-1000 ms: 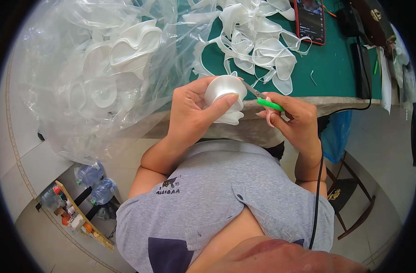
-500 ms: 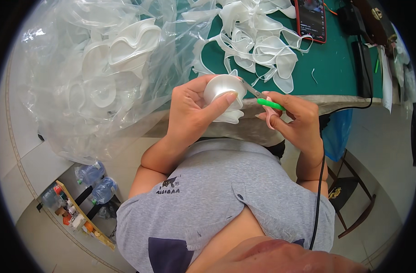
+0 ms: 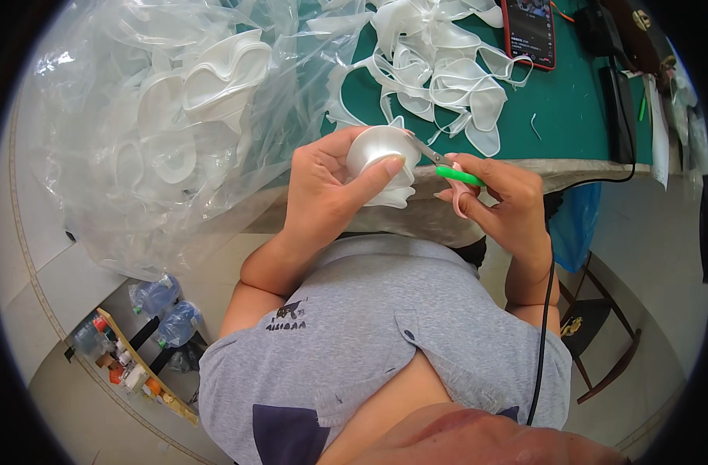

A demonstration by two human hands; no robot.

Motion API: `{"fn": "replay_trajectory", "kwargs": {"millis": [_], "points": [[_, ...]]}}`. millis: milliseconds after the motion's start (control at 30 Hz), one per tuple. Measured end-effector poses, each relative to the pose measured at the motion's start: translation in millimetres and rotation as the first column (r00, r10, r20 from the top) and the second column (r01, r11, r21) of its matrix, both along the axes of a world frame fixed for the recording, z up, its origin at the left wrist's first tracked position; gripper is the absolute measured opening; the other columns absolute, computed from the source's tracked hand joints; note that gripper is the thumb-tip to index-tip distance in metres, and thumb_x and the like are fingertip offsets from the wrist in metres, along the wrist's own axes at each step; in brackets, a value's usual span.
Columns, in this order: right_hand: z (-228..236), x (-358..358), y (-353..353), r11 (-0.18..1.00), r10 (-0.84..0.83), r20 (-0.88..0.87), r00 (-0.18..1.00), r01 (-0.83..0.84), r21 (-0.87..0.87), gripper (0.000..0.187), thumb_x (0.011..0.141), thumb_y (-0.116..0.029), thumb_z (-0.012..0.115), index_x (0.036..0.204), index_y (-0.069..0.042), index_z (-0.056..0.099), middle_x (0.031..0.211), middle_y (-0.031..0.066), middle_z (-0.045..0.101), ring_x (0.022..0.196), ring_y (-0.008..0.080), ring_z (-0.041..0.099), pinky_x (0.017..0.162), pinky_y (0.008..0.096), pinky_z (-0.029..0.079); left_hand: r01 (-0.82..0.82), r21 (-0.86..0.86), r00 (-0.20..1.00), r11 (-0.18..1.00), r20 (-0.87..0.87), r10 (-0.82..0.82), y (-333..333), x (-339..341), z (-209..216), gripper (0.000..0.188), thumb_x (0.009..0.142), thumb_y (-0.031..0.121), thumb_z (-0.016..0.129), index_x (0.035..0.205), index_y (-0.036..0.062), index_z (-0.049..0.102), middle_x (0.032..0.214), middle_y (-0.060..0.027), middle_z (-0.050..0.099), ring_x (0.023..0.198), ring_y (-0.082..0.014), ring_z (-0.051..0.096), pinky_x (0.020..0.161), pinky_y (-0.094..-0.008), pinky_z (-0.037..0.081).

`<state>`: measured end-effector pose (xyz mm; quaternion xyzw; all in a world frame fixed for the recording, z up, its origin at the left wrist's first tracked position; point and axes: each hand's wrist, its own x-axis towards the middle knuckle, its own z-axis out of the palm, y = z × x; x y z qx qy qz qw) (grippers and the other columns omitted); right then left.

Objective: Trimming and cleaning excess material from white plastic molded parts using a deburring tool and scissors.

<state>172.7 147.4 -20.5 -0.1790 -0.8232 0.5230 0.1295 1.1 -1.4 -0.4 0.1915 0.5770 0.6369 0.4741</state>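
Observation:
Between the thumb and fingers of my left hand (image 3: 323, 178) is a white, cup-shaped moulded piece (image 3: 377, 151) with a wavy lower edge. My right hand (image 3: 505, 194) grips a pair of small scissors (image 3: 456, 176) with green and pink handles. Their metal blades point up and left and reach the right rim of the white piece. Whether the blade tips are around the material or just beside it, I cannot tell. Behind my hands, a heap of white trimmed scraps and curved strips (image 3: 439, 77) lies on the green tabletop (image 3: 555, 132).
A large clear plastic bag (image 3: 82, 139) with several white moulded pieces (image 3: 226, 77) covers the left side. At the back right lie a phone in a red case (image 3: 529, 35) and a black power strip (image 3: 617, 116). A black cable (image 3: 546, 341) hangs past my right arm.
The scissor blades look slightly more closed than before, still at the rim of the white piece. Both hands have hardly moved.

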Motion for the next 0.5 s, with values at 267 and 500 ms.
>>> {"fn": "replay_trajectory", "kwargs": {"millis": [267,500], "points": [[-1.9,2.7,1.8,1.0,0.028,0.031,0.999,-0.027,-0.009,0.031,0.078,0.006,0.067,0.109,0.005,0.063,0.083,0.0119,0.067,0.074,0.0156,0.07,0.061,0.0212,0.052,0.009,0.002,1.0,1.0,0.007,-0.009,-1.0,0.2,0.4,0.026,0.084,0.004,0.066,0.107,-0.0063,0.063,0.099,-0.009,0.066,0.084,-0.0104,0.062,0.074,-0.0235,0.051],[-4.5,6.6,6.3,0.999,-0.031,0.004,1.0,0.031,-0.045,0.032,0.078,0.007,0.065,0.109,0.005,0.063,0.089,0.0136,0.068,0.076,0.0154,0.069,0.063,0.0216,0.053,0.023,0.0,1.0,1.0,-0.001,-0.023,0.5,-0.6,-3.3,0.025,0.084,0.004,0.066,0.106,-0.0062,0.063,0.099,-0.0096,0.067,0.086,-0.011,0.062,0.075,-0.0244,0.051]]}}
